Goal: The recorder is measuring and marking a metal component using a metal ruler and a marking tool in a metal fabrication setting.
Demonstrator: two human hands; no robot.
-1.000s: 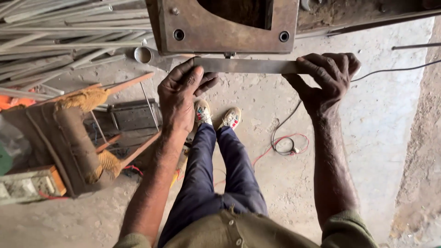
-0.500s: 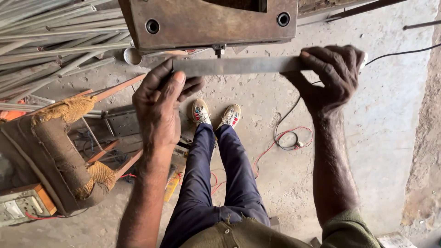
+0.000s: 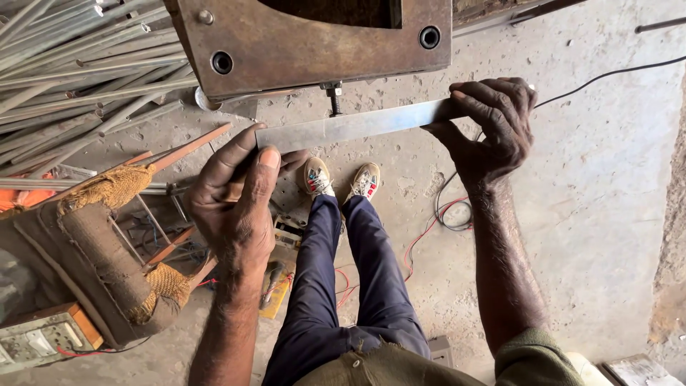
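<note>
Steel flat bar (image 3: 357, 125) spans level between both hands, just under the bolt (image 3: 334, 96) of a rusty brown machine plate (image 3: 314, 43); the left hand (image 3: 236, 196) pinches its left end, the right hand (image 3: 493, 121) clasps the right end, above the concrete floor (image 3: 593, 200)

Looks like a rough metal workshop: piles of steel rods (image 3: 78, 64), a rusty heavy machine plate (image 3: 314, 43) with bolt holes, loose wires (image 3: 436, 221) across a bare concrete floor (image 3: 593, 214).

smooth metal strip (image 3: 357, 125), rusty steel plate (image 3: 314, 43)
</note>
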